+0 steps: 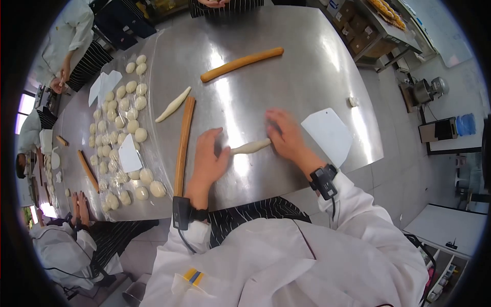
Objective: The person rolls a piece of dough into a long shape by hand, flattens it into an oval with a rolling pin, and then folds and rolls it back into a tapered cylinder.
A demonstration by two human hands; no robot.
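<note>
A tapered piece of pale dough (250, 147) lies across the steel table between my two hands. At its left end is my left hand (207, 161), palm down, thumb spread from the fingers and touching the dough. My right hand (286, 135) reaches over the right end, its fingers extended forward and the thumb beside the dough tip. Neither hand is wrapped round the dough. Left of my left hand lies a wooden rolling pin (184, 146), with another long dough piece (174, 104) by its far end. A white dough scraper (328, 135) rests right of my right hand.
Many dough balls (132, 126) lie under plastic film at the left, with a white scraper (130, 153) on top. A brown rolling pin (242, 64) lies farther back. Co-workers stand left and across the table; one person's hands (80, 209) rest at its left edge.
</note>
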